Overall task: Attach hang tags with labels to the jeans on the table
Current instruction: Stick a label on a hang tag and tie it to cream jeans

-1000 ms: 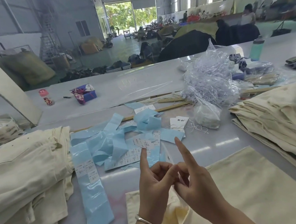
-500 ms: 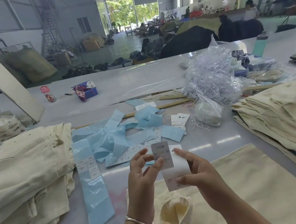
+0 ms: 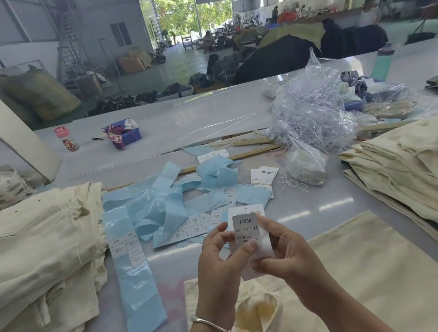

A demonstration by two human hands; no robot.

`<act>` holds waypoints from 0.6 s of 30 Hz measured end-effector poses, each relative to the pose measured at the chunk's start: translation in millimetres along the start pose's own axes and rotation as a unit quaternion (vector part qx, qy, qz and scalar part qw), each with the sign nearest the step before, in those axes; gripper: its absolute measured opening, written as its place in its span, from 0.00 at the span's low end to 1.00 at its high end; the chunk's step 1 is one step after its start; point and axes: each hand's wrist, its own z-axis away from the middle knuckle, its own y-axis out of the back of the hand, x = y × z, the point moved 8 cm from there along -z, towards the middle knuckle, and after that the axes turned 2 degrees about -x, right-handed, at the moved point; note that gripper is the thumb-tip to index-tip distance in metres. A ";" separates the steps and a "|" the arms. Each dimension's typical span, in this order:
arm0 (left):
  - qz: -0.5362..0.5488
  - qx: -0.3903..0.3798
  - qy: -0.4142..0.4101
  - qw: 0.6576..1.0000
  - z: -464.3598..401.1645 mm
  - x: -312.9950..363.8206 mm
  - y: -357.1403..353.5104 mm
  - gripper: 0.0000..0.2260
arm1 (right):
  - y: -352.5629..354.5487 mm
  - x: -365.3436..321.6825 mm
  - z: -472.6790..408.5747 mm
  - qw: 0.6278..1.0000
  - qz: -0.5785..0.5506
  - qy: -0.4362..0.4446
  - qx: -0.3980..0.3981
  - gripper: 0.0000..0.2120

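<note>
Jeans, cream, stacked (image 3: 33, 253) at far left of the table (image 3: 310, 205); I take the hang tag (image 3: 249, 243) as my landmark. Left of the tag, blue backing strips (image 3: 138, 227) lie in a loose heap, some with printed stickers on them. Left hand (image 3: 219, 262) (metal bangle (image 3: 214, 325) on the wrist): thumb and curled fingers pinch the left edge of a grey label (image 3: 245, 227) reading "1103#" and "XS", which lies against the tag's face. Right hand (image 3: 285, 253) grips the white tag from the right, forefinger on the label's top corner, thumb at the tag's lower part. Below the tag, one pair of jeans (image 3: 358, 286) lies flat. Behind it and to the right, a tangle of clear plastic fasteners (image 3: 311, 108). Right of the tag, a second cream stack (image 3: 413, 166).
</note>
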 end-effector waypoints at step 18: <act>0.085 -0.038 0.047 0.995 1.8 -0.2 -4.9 0.46 | -8.2 -8.8 2.2 0.999 -0.037 0.027 -0.010 0.36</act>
